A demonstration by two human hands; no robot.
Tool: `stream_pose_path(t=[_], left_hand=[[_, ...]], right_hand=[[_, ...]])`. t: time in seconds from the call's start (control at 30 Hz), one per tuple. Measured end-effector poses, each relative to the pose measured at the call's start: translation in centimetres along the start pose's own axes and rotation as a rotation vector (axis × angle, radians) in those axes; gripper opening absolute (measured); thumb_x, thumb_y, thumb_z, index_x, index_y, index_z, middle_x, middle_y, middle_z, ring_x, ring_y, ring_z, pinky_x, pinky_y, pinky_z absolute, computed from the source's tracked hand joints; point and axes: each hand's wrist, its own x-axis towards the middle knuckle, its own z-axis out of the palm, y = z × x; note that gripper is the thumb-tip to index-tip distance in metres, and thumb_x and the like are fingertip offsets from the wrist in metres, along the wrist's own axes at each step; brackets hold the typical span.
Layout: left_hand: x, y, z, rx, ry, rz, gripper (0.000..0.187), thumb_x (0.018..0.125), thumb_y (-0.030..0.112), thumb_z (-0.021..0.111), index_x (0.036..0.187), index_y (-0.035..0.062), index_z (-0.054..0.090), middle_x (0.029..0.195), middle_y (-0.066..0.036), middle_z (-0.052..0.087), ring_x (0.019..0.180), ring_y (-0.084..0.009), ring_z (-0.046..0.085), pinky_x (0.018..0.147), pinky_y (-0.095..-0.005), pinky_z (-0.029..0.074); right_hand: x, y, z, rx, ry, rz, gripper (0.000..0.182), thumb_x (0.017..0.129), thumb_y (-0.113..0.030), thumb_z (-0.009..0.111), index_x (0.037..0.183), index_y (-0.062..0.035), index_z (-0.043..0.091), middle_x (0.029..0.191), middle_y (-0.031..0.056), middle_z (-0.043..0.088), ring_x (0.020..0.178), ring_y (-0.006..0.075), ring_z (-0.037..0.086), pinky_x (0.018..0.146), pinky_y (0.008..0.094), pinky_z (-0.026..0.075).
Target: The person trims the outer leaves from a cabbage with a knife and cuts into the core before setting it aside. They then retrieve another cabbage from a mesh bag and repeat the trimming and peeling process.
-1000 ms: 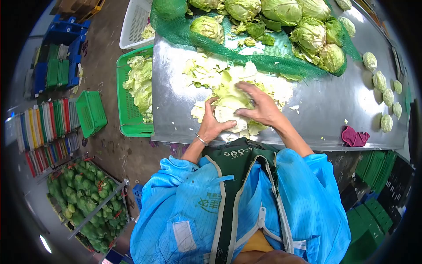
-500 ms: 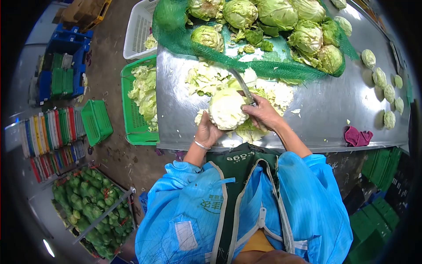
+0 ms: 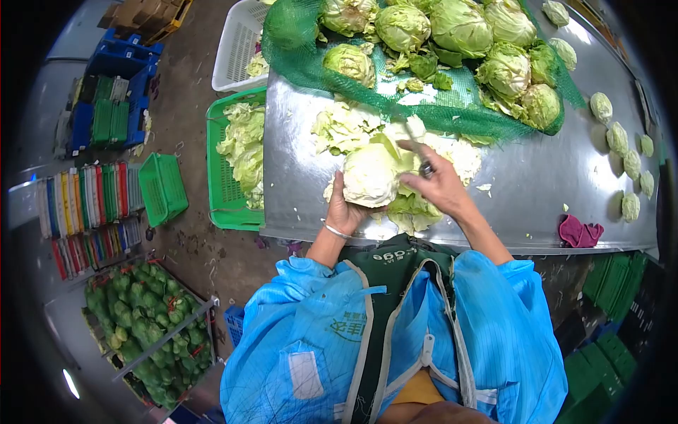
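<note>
A pale, trimmed cabbage (image 3: 369, 178) sits over the metal table. My left hand (image 3: 342, 206) cups it from the left and below, closed round its side. On the cabbage's right, my right hand (image 3: 446, 185) grips a knife (image 3: 426, 168), its blade pointing up and away and smeared by motion. A loose leaf stands up at the cabbage's upper right, near the blade. Cut-off leaves (image 3: 339, 127) lie behind the cabbage, and more leaves (image 3: 413, 213) lie below it by the table edge.
Untrimmed cabbages (image 3: 462, 28) lie on a green mesh bag (image 3: 452, 109) at the back. Several trimmed cabbages (image 3: 616, 139) stand at the right, above a purple cloth (image 3: 580, 232). A green crate (image 3: 217, 191) of leaves and a white crate (image 3: 224, 63) flank the table (image 3: 522, 191).
My right hand and the knife have come away slightly from the cabbage to the right. A leaf now stands out from its upper side. The whole view has shifted slightly.
</note>
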Motion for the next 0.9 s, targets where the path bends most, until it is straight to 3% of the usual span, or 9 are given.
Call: stream_pose_path(t=[0.03,0.13,0.27,0.37,0.57,0.63,0.73,0.83,0.9], left_hand=[[0.2,0.1,0.1,0.086,0.05,0.02,0.077,0.085,0.063,0.054,0.141,0.0141,0.033,0.135,-0.014,0.048,0.119,-0.031,0.053,0.089,-0.0519,0.052],[-0.1,0.7,2.7,0.35,0.197,0.13,0.07,0.086,0.048,0.064,0.137,0.0105,0.035,0.126,-0.01,0.054,0.114,-0.025,0.056,0.09,-0.0417,0.053],[-0.3,0.8,2.4,0.499,0.187,0.114,0.07,0.085,0.045,0.067,0.137,0.0086,0.036,0.127,-0.01,0.053,0.118,-0.0235,0.053,0.096,-0.0379,0.049],[-1.2,0.4,2.7,0.325,0.161,0.092,0.072,0.085,0.045,0.067,0.138,0.0077,0.036,0.129,-0.011,0.052,0.119,-0.0242,0.052,0.1,-0.0381,0.046],[-1.3,0.8,1.3,0.003,0.059,0.029,0.082,0.086,0.058,0.057,0.144,0.0068,0.03,0.14,-0.016,0.044,0.126,-0.0317,0.048,0.101,-0.0508,0.045],[-1.0,1.1,1.8,-0.054,0.005,0.017,0.084,0.085,0.061,0.057,0.144,0.0072,0.029,0.141,-0.017,0.042,0.126,-0.0336,0.047,0.099,-0.0541,0.045],[-1.0,1.2,1.8,-0.084,-0.201,-0.011,0.084,0.084,0.058,0.06,0.144,0.0077,0.029,0.141,-0.017,0.042,0.125,-0.0336,0.048,0.096,-0.0544,0.049],[-0.6,0.3,1.3,0.187,0.077,0.109,0.087,0.081,0.056,0.065,0.143,0.0068,0.029,0.138,-0.019,0.045,0.121,-0.037,0.051,0.087,-0.0607,0.052],[-0.6,-0.1,1.1,0.062,0.089,0.065,0.086,0.079,0.063,0.06,0.142,0.0114,0.033,0.136,-0.017,0.047,0.119,-0.0392,0.052,0.075,-0.0595,0.056]], right_hand=[[0.0,-1.1,0.4,-0.064,-0.056,-0.067,0.058,0.079,-0.028,0.075,0.128,-0.0073,0.054,0.127,0.0148,0.057,0.118,0.0284,0.053,0.1,0.0355,0.042],[0.7,-1.5,1.8,-0.26,-0.059,-0.291,0.048,0.079,-0.025,0.074,0.121,-0.0094,0.059,0.118,0.0163,0.061,0.106,0.0325,0.059,0.09,0.0335,0.048],[2.1,1.7,1.0,-0.075,0.002,-0.161,0.019,0.084,-0.018,0.067,0.093,-0.0018,0.065,0.083,0.0112,0.066,0.073,0.021,0.062,0.067,0.0313,0.05],[3.0,6.6,-1.1,-0.056,0.178,0.273,0.019,0.087,-0.018,0.063,0.095,-0.0001,0.064,0.085,0.0111,0.066,0.076,0.0147,0.059,0.068,0.0291,0.048],[0.7,3.0,-1.0,0.08,-0.105,0.121,0.072,0.079,-0.028,0.075,0.14,-0.0061,0.043,0.122,0.0083,0.059,0.077,0.0129,0.054,0.074,0.0258,0.047],[0.4,-0.5,-0.6,0.208,-0.284,0.354,0.07,0.078,-0.026,0.077,0.137,-0.0064,0.046,0.122,0.0088,0.058,0.082,0.0122,0.056,0.078,0.0251,0.047],[0.5,-0.8,0.7,0.315,-0.169,0.256,0.064,0.079,-0.022,0.076,0.135,-0.0058,0.048,0.114,0.0081,0.062,0.081,0.0103,0.056,0.075,0.0239,0.047],[0.6,0.7,1.7,0.203,-0.044,0.069,0.049,0.081,-0.018,0.073,0.125,-0.0035,0.056,0.101,0.0067,0.066,0.081,0.0094,0.057,0.072,0.0233,0.046],[0.4,1.4,1.0,0.234,0.006,0.193,0.034,0.083,-0.017,0.07,0.113,-0.0023,0.061,0.091,0.0043,0.065,0.076,0.0089,0.056,0.068,0.0236,0.045]])
